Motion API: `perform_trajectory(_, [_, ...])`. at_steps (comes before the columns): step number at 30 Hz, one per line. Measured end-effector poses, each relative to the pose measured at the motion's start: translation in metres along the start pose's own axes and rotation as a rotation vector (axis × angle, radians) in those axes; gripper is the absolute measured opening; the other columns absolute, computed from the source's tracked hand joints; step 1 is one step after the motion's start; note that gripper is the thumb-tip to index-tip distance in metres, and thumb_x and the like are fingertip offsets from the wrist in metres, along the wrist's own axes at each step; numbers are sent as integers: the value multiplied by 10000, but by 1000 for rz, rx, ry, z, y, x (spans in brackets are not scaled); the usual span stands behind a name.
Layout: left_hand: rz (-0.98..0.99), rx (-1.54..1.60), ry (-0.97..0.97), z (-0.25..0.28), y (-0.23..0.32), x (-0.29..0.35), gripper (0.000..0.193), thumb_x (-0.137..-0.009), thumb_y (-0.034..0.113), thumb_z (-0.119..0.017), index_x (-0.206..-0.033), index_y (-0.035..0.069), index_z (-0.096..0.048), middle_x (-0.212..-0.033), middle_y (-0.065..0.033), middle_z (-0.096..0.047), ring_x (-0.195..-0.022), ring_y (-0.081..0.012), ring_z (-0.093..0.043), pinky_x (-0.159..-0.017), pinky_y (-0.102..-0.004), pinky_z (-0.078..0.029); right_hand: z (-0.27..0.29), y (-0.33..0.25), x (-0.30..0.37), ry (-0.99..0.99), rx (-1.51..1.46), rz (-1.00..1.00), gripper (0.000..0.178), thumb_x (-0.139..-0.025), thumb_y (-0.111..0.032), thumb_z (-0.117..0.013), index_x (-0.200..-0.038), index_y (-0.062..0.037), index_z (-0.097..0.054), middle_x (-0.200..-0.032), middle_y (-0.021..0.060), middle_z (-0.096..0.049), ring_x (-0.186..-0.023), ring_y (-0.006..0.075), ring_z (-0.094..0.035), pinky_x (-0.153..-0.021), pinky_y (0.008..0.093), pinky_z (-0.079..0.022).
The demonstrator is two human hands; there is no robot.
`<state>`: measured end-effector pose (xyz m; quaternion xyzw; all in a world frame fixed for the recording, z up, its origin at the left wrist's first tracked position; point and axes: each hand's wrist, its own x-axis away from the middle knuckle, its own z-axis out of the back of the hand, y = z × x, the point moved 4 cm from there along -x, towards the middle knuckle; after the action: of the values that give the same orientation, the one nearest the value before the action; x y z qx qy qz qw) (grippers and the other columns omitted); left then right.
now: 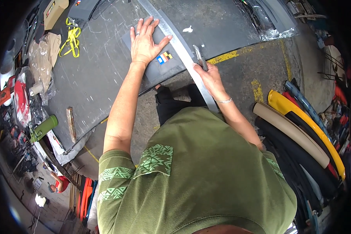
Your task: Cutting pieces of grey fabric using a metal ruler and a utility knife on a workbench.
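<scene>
My left hand lies flat with fingers spread on a dark grey sheet, which bears a small multicoloured emblem. Its fingertips and thumb reach the edge of a long metal ruler. The ruler runs slantwise over the sheet and sticks out past the table's near edge toward my body. In my right hand is a utility knife, its blade pointing away from me. That hand's thumb rests at the ruler, beside the table edge; some of its fingers are hidden.
The dark worktable carries a yellow strap, a cardboard box, a wooden stick and a white scrap. A green bottle sits at the left. Rolls of material, including a beige roll, lie at right. A person in red is far off.
</scene>
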<state>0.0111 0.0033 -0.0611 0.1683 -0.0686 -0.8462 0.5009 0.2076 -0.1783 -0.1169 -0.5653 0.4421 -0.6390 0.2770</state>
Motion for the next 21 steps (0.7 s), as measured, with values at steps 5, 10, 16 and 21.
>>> perform_trajectory(5, [1, 14, 0, -1, -1, 0, 861, -808, 732, -693, -1448, 168, -572, -1565, -41, -485, -1531, -300, -309, -1257, -587, -149, -1, -4, 2, 27, 41, 27, 266, -923, -244, -716, -929, 22, -714, -732, -41, -596, -692, 63, -504, -621, 280, -449])
perform_trajectory(10, [-4, 18, 6, -1, -1, 0, 854, -810, 723, -699, -1449, 170, -572, -1564, -35, -488, -1531, -299, -310, -1258, -586, -142, -1, 3, -1, 20, 2, -12, 267, -920, -241, -716, -930, 26, -712, -719, -45, -582, -679, 65, -494, -611, 279, -442])
perform_trajectory(16, [-5, 4, 13, -2, -2, 1, 845, -815, 724, -693, -1448, 177, -574, -1558, -31, -493, -1527, -301, -319, -1255, -592, -148, -1, 5, -1, 3, -1, -45, 281, -920, -255, -718, -936, 25, -714, -716, -45, -574, -682, 67, -491, -612, 281, -435])
perform_trajectory(21, [-9, 6, 14, -1, 0, 1, 840, -819, 724, -690, -1450, 183, -574, -1560, -30, -492, -1526, -298, -320, -1254, -594, -152, 0, 8, -2, 17, 9, -40, 289, -921, -260, -719, -943, 29, -715, -721, -39, -579, -684, 70, -493, -618, 286, -439])
